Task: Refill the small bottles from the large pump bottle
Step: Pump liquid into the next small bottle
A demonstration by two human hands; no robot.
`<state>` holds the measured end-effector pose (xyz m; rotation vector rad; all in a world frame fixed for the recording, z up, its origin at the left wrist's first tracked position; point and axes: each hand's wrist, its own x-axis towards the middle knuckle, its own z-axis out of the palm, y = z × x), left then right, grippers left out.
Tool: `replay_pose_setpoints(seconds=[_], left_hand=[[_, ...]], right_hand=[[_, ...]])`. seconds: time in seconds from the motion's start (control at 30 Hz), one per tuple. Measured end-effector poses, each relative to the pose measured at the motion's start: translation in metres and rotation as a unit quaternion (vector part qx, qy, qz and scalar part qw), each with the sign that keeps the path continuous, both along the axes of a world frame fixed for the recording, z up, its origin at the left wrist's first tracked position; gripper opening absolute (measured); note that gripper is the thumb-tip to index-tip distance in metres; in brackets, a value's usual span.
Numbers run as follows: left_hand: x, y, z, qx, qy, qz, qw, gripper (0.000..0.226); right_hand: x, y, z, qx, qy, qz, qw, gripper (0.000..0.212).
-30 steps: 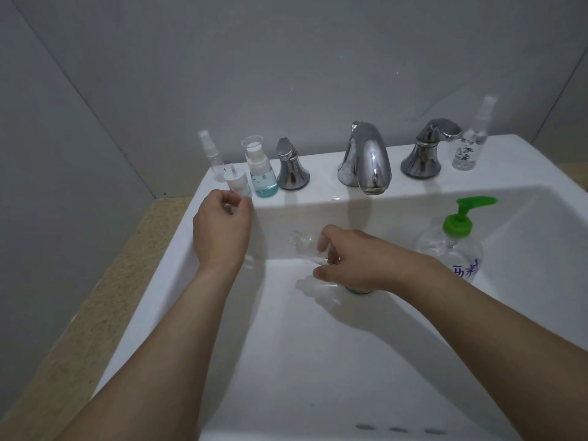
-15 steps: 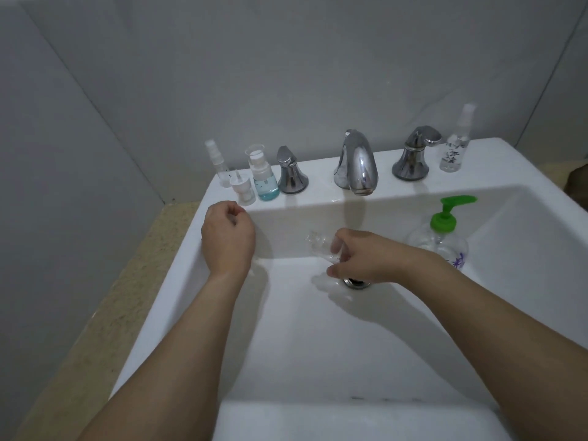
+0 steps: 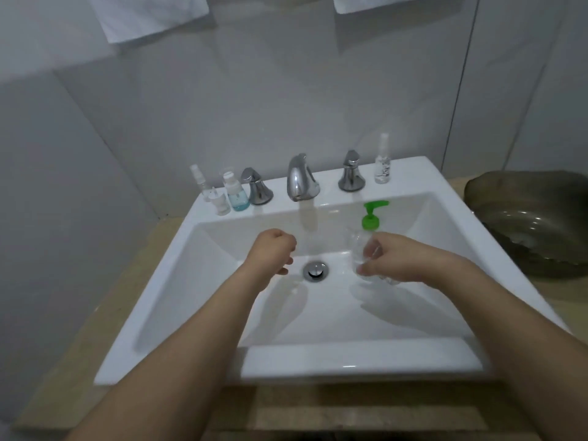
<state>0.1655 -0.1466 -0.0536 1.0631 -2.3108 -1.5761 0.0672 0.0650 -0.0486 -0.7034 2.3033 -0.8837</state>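
The right hand [image 3: 394, 262] holds a small clear bottle [image 3: 359, 249] upright over the basin of the white sink [image 3: 350, 361], fingers and thumb curled round its lower body, right in front of the large pump bottle [image 3: 370, 222] with the green pump head, which stands in the basin behind it. The left hand [image 3: 272, 253] hovers over the basin left of the drain [image 3: 315, 271], fingers curled in; whether it holds anything cannot be told. The small bottle looks like thin clear plastic: light, likely empty, and slick if wet, so a wrap round the body as now seems sounder than a fingertip pinch, with the open neck left free below the spout. Squeezed hard, its wall would probably give. The pump bottle, seemingly well filled with clear liquid, should be far heavier and steady on its base; it is best worked by pressing down on the green head, though on the smooth basin it could slide. Other small bottles stand on the sink's back ledge: a spray bottle [image 3: 381, 160] at right, a blue-filled bottle [image 3: 237, 194] and two clear ones at left.
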Motion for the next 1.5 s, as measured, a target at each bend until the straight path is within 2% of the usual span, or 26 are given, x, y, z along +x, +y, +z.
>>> replay_pose_setpoints(seconds=[0.17, 0.37, 0.5, 0.6, 0.67, 0.73, 0.87, 1.13, 1.23, 1.33, 1.5], left_hand=[[-0.032, 0.057, 0.024, 0.027, -0.044, -0.044, 0.998, 0.023], [-0.075, 0.104, 0.045, 0.039, -0.064, -0.06, 0.995, 0.044], [-0.1, 0.117, 0.049, 0.048, -0.128, -0.041, 0.99, 0.05], [-0.112, 0.121, 0.047, 0.063, -0.171, -0.021, 0.983, 0.051], [-0.117, 0.121, 0.043, 0.073, -0.179, -0.001, 0.981, 0.043], [-0.122, 0.118, 0.036, 0.072, -0.169, 0.011, 0.983, 0.031], [-0.13, 0.108, 0.022, 0.055, -0.116, 0.002, 0.992, 0.026], [-0.129, 0.09, 0.009, -0.007, -0.095, -0.063, 0.993, 0.04], [-0.128, 0.089, 0.008, 0.002, -0.095, -0.073, 0.993, 0.041], [-0.126, 0.091, 0.007, 0.068, -0.109, -0.077, 0.989, 0.043], [-0.124, 0.089, 0.0, 0.11, -0.099, -0.072, 0.986, 0.052]], right_hand=[[-0.014, 0.049, 0.001, -0.042, -0.063, -0.092, 0.993, 0.026], [-0.029, 0.048, -0.002, -0.096, -0.038, -0.168, 0.98, 0.023], [-0.036, 0.039, -0.012, -0.114, -0.062, -0.22, 0.967, 0.03], [-0.043, 0.035, -0.02, -0.14, -0.101, -0.216, 0.961, 0.026], [-0.05, 0.033, -0.022, -0.167, -0.107, -0.21, 0.957, 0.023], [-0.054, 0.029, -0.024, -0.18, -0.098, -0.21, 0.956, 0.028], [-0.056, 0.027, -0.026, -0.117, -0.04, -0.189, 0.974, 0.03], [-0.05, 0.031, -0.028, -0.044, 0.054, -0.16, 0.985, 0.028], [-0.049, 0.029, -0.028, -0.039, 0.062, -0.161, 0.984, 0.03], [-0.048, 0.027, -0.028, -0.036, 0.04, -0.156, 0.986, 0.031], [-0.049, 0.022, -0.031, -0.116, -0.097, -0.166, 0.974, 0.03]])
